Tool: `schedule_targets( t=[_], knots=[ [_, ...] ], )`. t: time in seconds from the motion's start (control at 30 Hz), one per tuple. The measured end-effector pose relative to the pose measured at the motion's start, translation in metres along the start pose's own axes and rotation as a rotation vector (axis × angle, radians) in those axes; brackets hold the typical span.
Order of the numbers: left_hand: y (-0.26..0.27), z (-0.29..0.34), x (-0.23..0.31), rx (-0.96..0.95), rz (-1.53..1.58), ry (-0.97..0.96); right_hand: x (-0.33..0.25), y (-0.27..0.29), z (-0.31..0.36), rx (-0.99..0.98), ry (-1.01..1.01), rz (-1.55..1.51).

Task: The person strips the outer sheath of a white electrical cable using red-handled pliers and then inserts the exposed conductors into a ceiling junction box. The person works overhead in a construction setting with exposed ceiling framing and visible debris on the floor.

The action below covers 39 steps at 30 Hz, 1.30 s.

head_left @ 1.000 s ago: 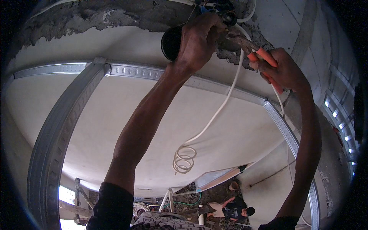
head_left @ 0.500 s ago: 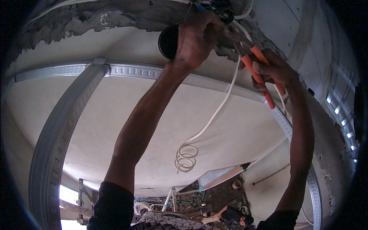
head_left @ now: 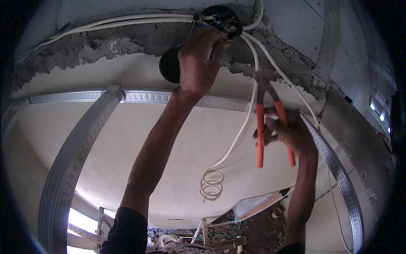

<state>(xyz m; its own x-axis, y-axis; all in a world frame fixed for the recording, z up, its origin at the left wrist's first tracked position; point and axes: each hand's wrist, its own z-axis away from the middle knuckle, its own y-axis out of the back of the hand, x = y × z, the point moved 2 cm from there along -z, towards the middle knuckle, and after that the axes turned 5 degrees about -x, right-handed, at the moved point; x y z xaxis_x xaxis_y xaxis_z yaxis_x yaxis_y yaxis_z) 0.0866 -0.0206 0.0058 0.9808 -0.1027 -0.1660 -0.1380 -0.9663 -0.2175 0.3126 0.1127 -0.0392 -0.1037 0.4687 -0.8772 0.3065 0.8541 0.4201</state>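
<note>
A round black junction box (head_left: 237,28) sits in the ceiling, with several thin wires (head_left: 228,22) spilling from it. Just below it, my left hand (head_left: 196,63) is closed in a pinch on thin wires, their ends showing by the fingertips. Behind that hand hangs a round black lid (head_left: 169,65), partly hidden. My right hand (head_left: 294,133) is wrapped around pliers (head_left: 260,135) with orange handles. The handles are spread, and the jaws point up, apart from the box; they are smeared by motion.
White cables (head_left: 127,19) run along rough plaster to the box. Another white cable (head_left: 237,144) hangs in a coil beside the pliers. Metal ceiling channels (head_left: 84,135) cross the smooth pale surface. Far below are rubble, a cable bundle (head_left: 169,239) and a bucket (head_left: 277,212).
The pliers have moved away from my left hand, down and leftward in the picture, and their handles have spread. The box and its wires now show more, and the whole view has shifted.
</note>
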Motion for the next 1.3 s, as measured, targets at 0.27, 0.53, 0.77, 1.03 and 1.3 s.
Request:
schedule_targets(
  t=[0.27, 0.53, 0.77, 1.03, 1.3],
  knots=[
    [0.0, -0.001, 0.007, 0.008, -0.315, -0.17, 0.079, -0.045, 0.06, -0.041, -0.116, -0.283],
    [-0.003, -0.006, 0.008, 0.099, -0.335, -0.1, 0.152, -0.058, 0.08, -0.07, -0.197, -0.383],
    [0.01, 0.002, 0.015, 0.07, -0.171, 0.101, 0.21, -0.06, 0.102, -0.065, -0.292, -0.528],
    [-0.001, -0.004, 0.019, 0.087, -0.295, 0.068, 0.286, -0.08, 0.142, -0.032, -0.355, -0.61],
    [-0.003, -0.004, 0.014, 0.12, -0.42, -0.009, 0.348, -0.102, 0.174, -0.067, -0.474, -0.681]
  ],
)
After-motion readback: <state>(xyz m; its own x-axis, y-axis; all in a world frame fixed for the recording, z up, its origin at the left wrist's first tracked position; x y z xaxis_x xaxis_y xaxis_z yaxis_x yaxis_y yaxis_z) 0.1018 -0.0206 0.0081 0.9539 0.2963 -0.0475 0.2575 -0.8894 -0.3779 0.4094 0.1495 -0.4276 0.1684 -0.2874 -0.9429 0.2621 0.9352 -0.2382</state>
